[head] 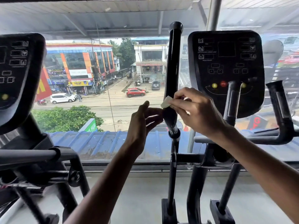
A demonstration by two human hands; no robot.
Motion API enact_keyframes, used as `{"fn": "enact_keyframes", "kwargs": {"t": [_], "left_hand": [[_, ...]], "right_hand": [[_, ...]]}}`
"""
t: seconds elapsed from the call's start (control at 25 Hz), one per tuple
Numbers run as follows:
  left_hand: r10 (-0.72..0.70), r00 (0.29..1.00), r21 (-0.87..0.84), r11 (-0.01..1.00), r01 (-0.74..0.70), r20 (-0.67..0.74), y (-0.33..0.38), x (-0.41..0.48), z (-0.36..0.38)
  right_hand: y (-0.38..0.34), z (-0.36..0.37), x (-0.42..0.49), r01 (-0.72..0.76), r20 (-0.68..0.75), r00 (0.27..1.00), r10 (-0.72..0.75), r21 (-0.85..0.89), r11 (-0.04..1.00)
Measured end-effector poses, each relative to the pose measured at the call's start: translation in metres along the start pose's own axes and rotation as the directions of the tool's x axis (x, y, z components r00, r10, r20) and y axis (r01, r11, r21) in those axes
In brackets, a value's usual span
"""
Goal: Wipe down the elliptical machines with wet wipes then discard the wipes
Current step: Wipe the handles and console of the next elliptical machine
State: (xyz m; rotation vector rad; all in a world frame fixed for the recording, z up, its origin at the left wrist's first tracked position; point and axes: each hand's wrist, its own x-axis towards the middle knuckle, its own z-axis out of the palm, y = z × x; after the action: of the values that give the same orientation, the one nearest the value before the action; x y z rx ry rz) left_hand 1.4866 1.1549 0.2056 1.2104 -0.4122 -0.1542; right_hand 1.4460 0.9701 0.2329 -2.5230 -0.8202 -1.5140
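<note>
- Street-facing window (113, 94) behind the elliptical handlebar (174, 62).
- Right hand (194, 110): fingers pinch wipe (166, 102) against it, probably for scrubbing.
- Left hand (142, 120), nine o'clock: fingers loosely spread, likely steadying.

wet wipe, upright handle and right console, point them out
wet wipe (166, 102): head view, its exposed white corner.
upright handle (173, 62): head view, mid shaft.
right console (226, 73): head view, panel centre.

Handle bar (172, 67) stands between two consoles (226, 70), before window (100, 88).
</note>
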Motion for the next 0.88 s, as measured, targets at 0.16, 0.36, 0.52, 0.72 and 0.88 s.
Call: {"fn": "enact_keyframes", "kwargs": {"t": [0.16, 0.36, 0.52, 0.72, 0.88], "left_hand": [[0.018, 0.999, 0.116, 0.993, -0.023, 0.049, 0.009, 0.003, 0.001], [0.096, 0.994, 0.239, 0.965, -0.106, 0.054, 0.007, 0.007, 0.006], [0.148, 0.987, 0.299, 0.94, -0.162, 0.07, 0.002, 0.008, 0.007], [0.17, 0.981, 0.364, 0.911, -0.191, 0.09, -0.003, 0.01, 0.006], [0.256, 0.962, 0.433, 0.86, -0.271, 0.095, -0.01, 0.009, 0.004]], "right_hand": [[-0.027, 0.025, -0.033, -0.06, -0.141, 0.989, 0.052, -0.053, 0.997], [-0.055, 0.059, -0.06, -0.407, -0.441, 0.815, 0.376, 0.026, 0.913], [-0.079, 0.11, -0.083, -0.623, -0.484, 0.56, 0.673, 0.29, 0.727], [-0.103, 0.125, -0.053, -0.464, -0.248, -0.035, 0.968, 0.862, 0.204], [-0.085, 0.147, -0.053, -0.358, -0.05, -0.284, 0.957, 0.932, -0.058]]}}
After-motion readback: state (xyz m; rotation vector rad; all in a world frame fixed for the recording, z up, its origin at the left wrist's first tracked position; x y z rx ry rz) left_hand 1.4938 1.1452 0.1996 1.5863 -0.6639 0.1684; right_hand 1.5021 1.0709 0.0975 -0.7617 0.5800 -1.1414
